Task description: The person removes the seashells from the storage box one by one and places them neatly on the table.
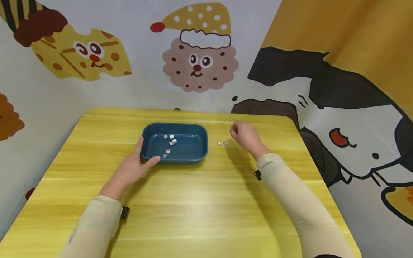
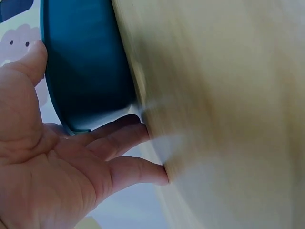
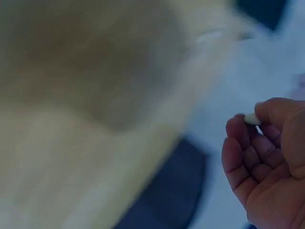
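A dark blue rectangular dish (image 1: 190, 145) stands on the table, with several small whitish-purple seashells (image 1: 168, 151) scattered over its left half. My left hand (image 1: 130, 169) holds the dish by its near left corner, thumb on the rim. In the left wrist view, its lower fingertips (image 2: 159, 174) touch the tabletop. To the right of the dish, my right hand (image 1: 247, 138) is raised over the table. It pinches a small pale seashell (image 3: 251, 119) between thumb and forefinger. Two seashells (image 1: 219, 143) lie on the table between the dish and this hand.
The yellow wood-grain table (image 1: 200, 215) has its far edge against a cartoon-printed cloth (image 1: 135, 93). More printed cloth (image 1: 355, 143) hangs along the right side. Both forearms reach in from the near side.
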A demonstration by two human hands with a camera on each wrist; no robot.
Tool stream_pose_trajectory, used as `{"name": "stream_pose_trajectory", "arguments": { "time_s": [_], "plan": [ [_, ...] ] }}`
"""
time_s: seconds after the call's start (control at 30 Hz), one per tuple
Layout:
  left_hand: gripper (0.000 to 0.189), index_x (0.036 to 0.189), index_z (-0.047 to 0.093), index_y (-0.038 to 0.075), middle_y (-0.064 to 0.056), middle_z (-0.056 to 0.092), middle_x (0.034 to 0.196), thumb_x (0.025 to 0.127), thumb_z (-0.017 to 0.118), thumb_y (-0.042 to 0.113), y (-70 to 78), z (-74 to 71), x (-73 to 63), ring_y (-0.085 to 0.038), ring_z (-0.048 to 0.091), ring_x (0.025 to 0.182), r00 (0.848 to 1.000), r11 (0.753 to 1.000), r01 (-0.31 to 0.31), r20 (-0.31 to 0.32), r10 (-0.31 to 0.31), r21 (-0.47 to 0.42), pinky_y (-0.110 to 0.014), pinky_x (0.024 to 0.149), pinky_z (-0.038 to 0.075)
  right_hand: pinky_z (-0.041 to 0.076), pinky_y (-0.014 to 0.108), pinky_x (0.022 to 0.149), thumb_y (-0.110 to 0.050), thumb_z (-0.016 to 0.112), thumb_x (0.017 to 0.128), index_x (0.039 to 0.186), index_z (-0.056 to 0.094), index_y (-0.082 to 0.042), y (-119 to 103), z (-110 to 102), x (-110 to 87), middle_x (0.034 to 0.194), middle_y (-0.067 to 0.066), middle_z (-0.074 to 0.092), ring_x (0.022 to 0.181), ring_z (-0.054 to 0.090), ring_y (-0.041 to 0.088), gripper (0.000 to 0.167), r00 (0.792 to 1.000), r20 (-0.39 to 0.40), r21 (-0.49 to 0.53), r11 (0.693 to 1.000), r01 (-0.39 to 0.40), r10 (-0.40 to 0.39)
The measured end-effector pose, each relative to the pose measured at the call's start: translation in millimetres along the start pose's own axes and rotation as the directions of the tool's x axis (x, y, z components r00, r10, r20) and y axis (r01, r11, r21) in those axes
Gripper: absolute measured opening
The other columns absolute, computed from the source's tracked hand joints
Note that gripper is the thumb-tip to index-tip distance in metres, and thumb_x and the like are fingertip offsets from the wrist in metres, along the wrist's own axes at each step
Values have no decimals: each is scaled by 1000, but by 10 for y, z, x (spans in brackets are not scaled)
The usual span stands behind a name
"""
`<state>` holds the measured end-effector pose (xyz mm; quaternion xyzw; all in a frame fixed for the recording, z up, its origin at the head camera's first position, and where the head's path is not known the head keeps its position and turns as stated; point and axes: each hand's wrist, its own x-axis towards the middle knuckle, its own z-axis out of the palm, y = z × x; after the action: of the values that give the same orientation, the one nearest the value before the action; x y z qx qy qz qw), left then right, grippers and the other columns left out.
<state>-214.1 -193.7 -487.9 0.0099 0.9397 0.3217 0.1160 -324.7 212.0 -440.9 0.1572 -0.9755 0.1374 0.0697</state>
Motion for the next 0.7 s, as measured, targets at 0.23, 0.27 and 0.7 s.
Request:
{"name": "stream_pose_trajectory", "arguments": {
  "time_s": [0.23, 0.27, 0.7],
  "plan": [
    [114, 170, -18, 12, -47, 31, 161, 102, 46, 77, -31, -34, -48, -66, 46, 140, 1000, 1000, 4, -21, -3, 21, -74, 113, 43, 62, 48, 94, -14, 74, 101, 111, 82, -5, 428, 327, -54, 113, 13, 82, 106, 77, 32, 15, 991, 133, -40, 999, -26, 31],
    [114, 170, -17, 11, -47, 32, 161, 102, 45, 78, -26, -22, -40, -66, 47, 140, 1000, 1000, -1, -22, 1, 22, -73, 113, 43, 62, 48, 96, -13, 74, 101, 112, 83, -5, 433, 354, -61, 116, 14, 81, 109, 77, 33, 16, 989, 145, -21, 999, -24, 27],
    [112, 170, -18, 12, -47, 34, 160, 103, 46, 76, 9, 9, -22, -64, 49, 139, 1000, 999, -13, -22, 14, 29, -72, 113, 44, 60, 48, 105, -5, 69, 103, 120, 82, -6, 297, 356, -129, 125, 15, 79, 120, 74, 35, 21, 982, 188, 3, 1000, -20, 19]
  ]
}}
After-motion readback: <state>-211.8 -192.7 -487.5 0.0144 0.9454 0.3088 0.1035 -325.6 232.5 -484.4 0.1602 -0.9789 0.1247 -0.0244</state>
